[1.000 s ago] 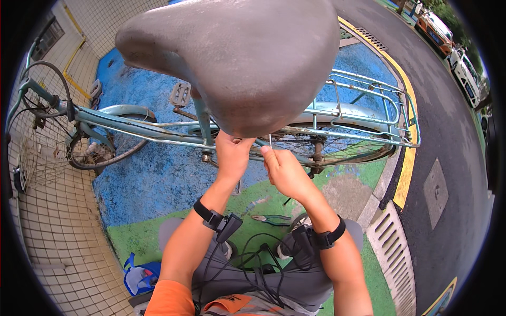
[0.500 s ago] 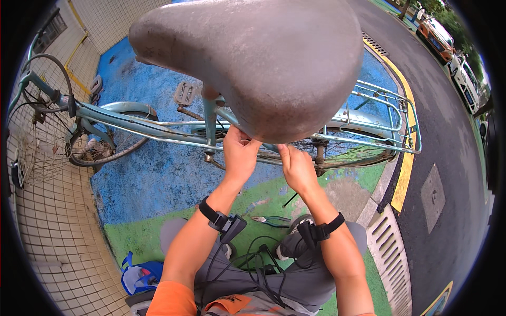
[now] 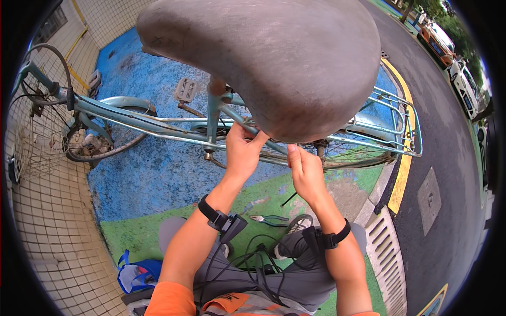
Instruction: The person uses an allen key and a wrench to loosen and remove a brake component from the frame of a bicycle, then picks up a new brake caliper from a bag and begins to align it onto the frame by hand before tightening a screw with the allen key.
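Note:
A light-blue bicycle [image 3: 174,132] stands side-on before me, its large worn brown-grey saddle [image 3: 274,63] looming over the middle. My left hand [image 3: 243,154] is closed in a pinch at the frame tube just behind the seat post [image 3: 213,118]; what lies between its fingers is hidden. To its right, my right hand [image 3: 307,171] is curled closed, thumb uppermost, beside the rear wheel under the saddle. Its grip cannot be made out. A thin black rod [image 3: 289,199] shows below that hand; whether it is held is unclear.
Pliers with dark-green handles [image 3: 270,220] lie on the green ground near my shoe [image 3: 300,223]. A blue-and-white bag [image 3: 138,275] sits lower left by the tiled wall [image 3: 58,226]. Black cables [image 3: 258,263] cross my lap. A drain grate [image 3: 387,253] and yellow kerb line [image 3: 403,179] run along the right.
My right hand has shifted slightly right and down, widening the gap from my left hand. My left hand stays at the frame tube. The saddle appears further right as the view shifts.

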